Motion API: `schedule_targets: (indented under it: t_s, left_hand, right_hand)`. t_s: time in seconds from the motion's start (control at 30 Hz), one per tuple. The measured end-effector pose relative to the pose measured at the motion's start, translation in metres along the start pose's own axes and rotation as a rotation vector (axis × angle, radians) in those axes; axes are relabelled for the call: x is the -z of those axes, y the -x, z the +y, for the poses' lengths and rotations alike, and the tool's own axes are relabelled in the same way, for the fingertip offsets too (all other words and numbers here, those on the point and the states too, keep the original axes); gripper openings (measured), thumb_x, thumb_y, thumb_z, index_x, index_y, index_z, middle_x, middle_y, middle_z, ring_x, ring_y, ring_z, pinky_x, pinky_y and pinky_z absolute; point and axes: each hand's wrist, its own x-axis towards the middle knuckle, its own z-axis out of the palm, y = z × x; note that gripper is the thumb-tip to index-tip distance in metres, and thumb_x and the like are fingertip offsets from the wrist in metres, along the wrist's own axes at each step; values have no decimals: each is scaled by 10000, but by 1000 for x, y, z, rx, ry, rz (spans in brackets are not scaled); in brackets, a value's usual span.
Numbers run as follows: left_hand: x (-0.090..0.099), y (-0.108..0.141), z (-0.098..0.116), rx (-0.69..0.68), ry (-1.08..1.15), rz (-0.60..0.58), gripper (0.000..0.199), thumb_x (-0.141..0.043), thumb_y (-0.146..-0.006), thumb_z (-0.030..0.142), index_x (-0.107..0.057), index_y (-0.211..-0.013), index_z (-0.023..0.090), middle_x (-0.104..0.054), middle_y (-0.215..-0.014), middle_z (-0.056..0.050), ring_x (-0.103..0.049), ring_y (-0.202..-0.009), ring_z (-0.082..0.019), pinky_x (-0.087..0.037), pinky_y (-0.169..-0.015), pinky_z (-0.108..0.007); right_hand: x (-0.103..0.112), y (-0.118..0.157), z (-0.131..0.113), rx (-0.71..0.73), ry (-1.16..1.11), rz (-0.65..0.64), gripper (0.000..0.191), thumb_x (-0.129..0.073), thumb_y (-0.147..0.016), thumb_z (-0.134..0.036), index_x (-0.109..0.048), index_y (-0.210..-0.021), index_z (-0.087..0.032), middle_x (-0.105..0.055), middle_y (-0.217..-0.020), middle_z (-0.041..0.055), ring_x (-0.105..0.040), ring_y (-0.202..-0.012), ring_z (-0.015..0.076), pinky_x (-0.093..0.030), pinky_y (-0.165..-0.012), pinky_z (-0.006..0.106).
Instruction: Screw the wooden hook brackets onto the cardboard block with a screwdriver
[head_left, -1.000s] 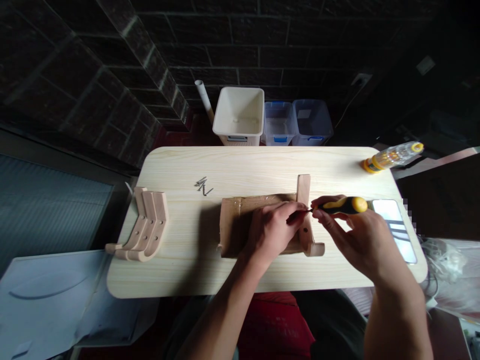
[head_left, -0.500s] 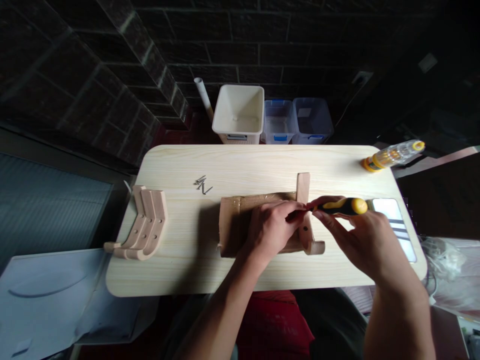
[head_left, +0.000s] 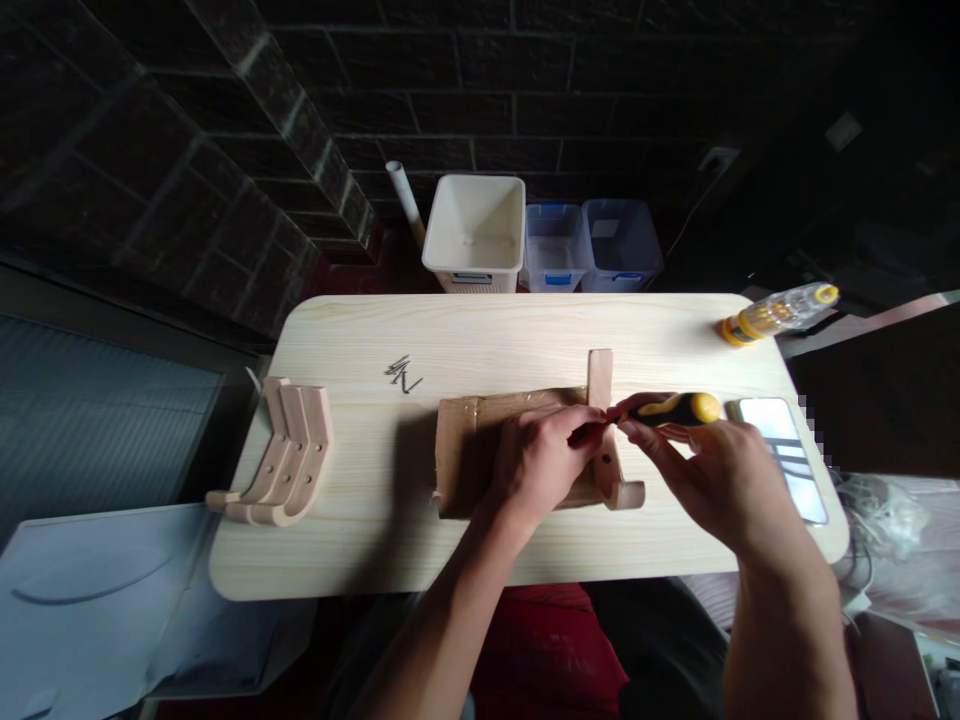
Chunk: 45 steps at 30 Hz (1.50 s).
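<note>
My right hand (head_left: 709,470) is closed around a black and yellow screwdriver (head_left: 667,408), its shaft pointing left. Near its tip, the fingertips of my left hand (head_left: 544,450) are pinched together at the upright of a wooden hook (head_left: 600,375). What those fingertips hold is hidden. Curving up at its near end, the hook rests against the right part of a brown cardboard box (head_left: 455,450), which my left hand lies over. One dark hole shows in the hook below the fingers.
Several loose screws (head_left: 401,372) lie on the pale wooden table (head_left: 360,450). More wooden hooks (head_left: 300,450) stand side by side at the left. A phone (head_left: 784,450) and a clear bit case (head_left: 780,315) are on the right. Bins (head_left: 474,235) stand behind the table.
The view has shifted slightly. My right hand and the screwdriver have come a little to the left, toward the hook. My left hand keeps its pinch in the same place.
</note>
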Motion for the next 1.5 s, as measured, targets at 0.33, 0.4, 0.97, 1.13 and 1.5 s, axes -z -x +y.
schedule_targets:
  t_s: [0.33,0.4,0.97,1.13,1.5]
  left_hand:
    - [0,0,2,30,-6,-6,158,-799,-863,142,-835,-979,243,-818,-787,-11,-744,-661,-151,-579,-697,-259]
    - [0,0,2,30,6,-17,184,-792,-866,130,-833,-994,255,-831,-833,-11,-759,-693,-153,-581,-702,-257]
    - [4,-2,5,49,-4,-49,184,-769,-879,152,-839,-1007,264,-832,-841,8,-734,-659,-144,-583,-736,-261]
    - [3,-2,4,58,-11,-34,180,-767,-879,162,-836,-998,278,-809,-779,22,-710,-644,-140,-571,-720,-256]
    - [2,1,2,33,-11,-47,139,-740,-906,168,-817,-984,254,-797,-775,30,-680,-617,-113,-538,-708,-234]
  right_hand:
    - [-3,-1,3,32,-130,9,199,-697,-990,-359,-757,-1109,-211,-819,-1081,84,-798,-969,262,-648,-769,320]
    - [-6,-2,0,31,-174,45,244,-710,-980,-338,-733,-1197,-228,-795,-1147,87,-778,-1016,262,-654,-798,343]
    - [-12,3,-20,52,-311,158,538,-696,-986,-197,-518,-1476,-329,-773,-1240,59,-768,-1118,254,-647,-963,432]
    - [-23,3,-17,97,-359,263,450,-653,-1002,-184,-560,-1415,-336,-772,-1229,54,-778,-1065,248,-664,-867,405]
    - [2,4,-30,128,-280,151,582,-446,-1037,-123,-494,-1570,-351,-669,-1344,79,-680,-1161,257,-609,-912,428]
